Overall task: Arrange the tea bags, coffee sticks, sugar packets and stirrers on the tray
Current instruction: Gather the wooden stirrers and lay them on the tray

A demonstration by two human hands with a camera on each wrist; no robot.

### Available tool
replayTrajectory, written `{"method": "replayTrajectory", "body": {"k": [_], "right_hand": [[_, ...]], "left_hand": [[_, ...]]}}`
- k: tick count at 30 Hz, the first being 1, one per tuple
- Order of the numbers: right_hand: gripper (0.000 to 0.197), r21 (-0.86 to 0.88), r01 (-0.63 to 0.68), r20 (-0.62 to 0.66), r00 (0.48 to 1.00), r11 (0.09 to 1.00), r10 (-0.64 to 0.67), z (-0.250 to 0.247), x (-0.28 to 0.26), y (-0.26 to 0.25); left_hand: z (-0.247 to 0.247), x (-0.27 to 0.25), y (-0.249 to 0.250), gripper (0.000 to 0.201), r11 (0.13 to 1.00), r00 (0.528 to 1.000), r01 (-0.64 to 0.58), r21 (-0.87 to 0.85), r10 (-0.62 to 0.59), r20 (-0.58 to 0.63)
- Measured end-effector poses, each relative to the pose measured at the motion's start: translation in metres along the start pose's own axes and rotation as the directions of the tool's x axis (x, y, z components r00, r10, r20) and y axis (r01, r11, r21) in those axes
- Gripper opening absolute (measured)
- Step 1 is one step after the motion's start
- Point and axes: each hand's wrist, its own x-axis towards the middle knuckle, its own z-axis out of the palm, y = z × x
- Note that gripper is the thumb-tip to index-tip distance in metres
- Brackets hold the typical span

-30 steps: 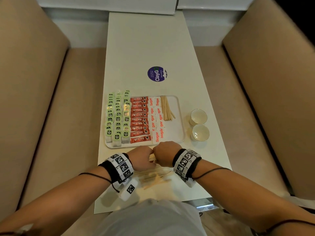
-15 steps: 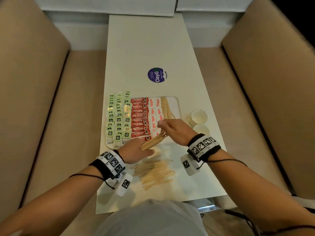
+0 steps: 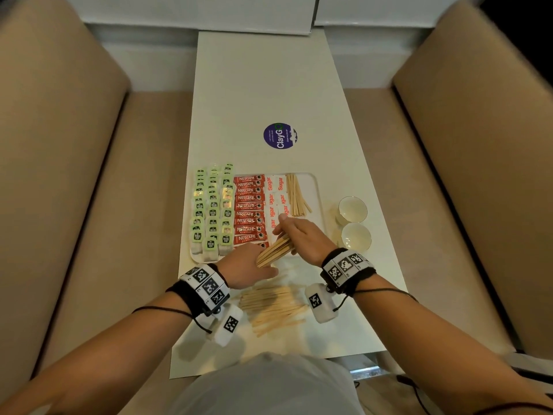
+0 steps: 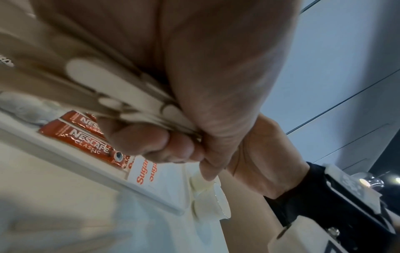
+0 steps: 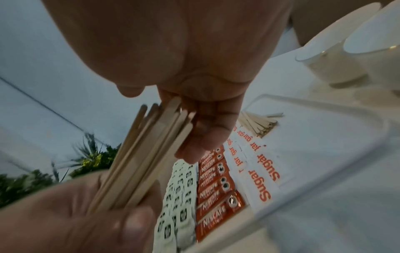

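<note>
A bundle of thin, pale wooden stirrers (image 3: 276,250) is being held at centre frame, over the white tray's (image 3: 317,205) near edge, clamped at both ends by left hand (image 3: 248,269) and right hand (image 3: 302,238) fingers. Being light, stiff and slippery, it is probably best gripped mid-length.

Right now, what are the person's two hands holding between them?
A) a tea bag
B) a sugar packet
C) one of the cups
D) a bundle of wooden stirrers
D: the left hand and right hand both grip a bundle of wooden stirrers over the tray's near edge.
</note>
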Motion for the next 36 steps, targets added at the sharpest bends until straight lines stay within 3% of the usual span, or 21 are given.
{"method": "replayTrajectory", "body": {"k": [2,3,6,8,15,20,23,26,29,33,36], "right_hand": [[0.056,-0.113,0.031,0.097,0.995,0.993,-0.02,0.009,-0.004,-0.001],[0.052,-0.162,0.045,0.124,0.992,0.986,-0.025,0.013,-0.004,-0.001],[0.046,-0.23,0.046,0.087,0.996,0.972,-0.026,0.017,-0.001,-0.001],[0.039,-0.235,0.019,0.06,0.998,0.972,-0.005,0.018,0.001,-0.002],[0.032,-0.189,0.017,0.054,0.998,0.982,-0.007,0.009,0.004,-0.005],[0.037,-0.189,0.013,0.0,1.0,0.982,-0.013,-0.003,0.004,0.0],[0.037,-0.22,0.061,0.073,0.996,0.974,-0.046,-0.003,0.004,-0.002],[0.037,-0.254,0.142,0.129,0.985,0.957,-0.112,-0.002,0.006,-0.009],[0.024,-0.243,0.151,0.063,0.988,0.958,-0.139,-0.009,0.007,-0.016],[0.049,-0.092,0.104,-0.018,0.994,0.99,-0.107,-0.014,0.002,-0.015],[0.044,-0.121,0.077,0.012,0.997,0.99,-0.076,-0.013,-0.003,-0.005]], "left_hand": [[0.002,0.001,-0.002,0.023,1.0,1.0,-0.022,-0.02,0.022,0.005],[0.003,0.002,-0.002,0.032,0.999,1.0,-0.02,-0.027,0.02,0.003],[0.007,0.002,-0.007,0.057,0.996,0.999,0.021,-0.084,-0.024,-0.035],[0.009,0.002,-0.007,0.061,0.994,0.998,0.044,-0.1,-0.049,-0.046],[0.004,-0.007,0.008,0.056,0.974,1.0,0.006,-0.226,-0.009,-0.01],[-0.009,-0.01,-0.004,0.037,0.956,0.977,0.114,-0.271,-0.059,0.206],[-0.005,-0.016,0.003,0.026,0.957,0.961,0.089,-0.277,-0.01,0.276],[0.005,-0.017,0.008,0.034,0.92,0.956,0.071,-0.385,0.046,0.288],[0.011,-0.016,0.009,0.035,0.872,0.965,0.059,-0.486,0.075,0.252],[0.009,-0.011,0.006,0.019,0.738,0.996,0.056,-0.672,0.003,0.085],[0.0,-0.004,0.003,0.02,0.657,0.992,-0.001,-0.754,-0.096,-0.085]]}}
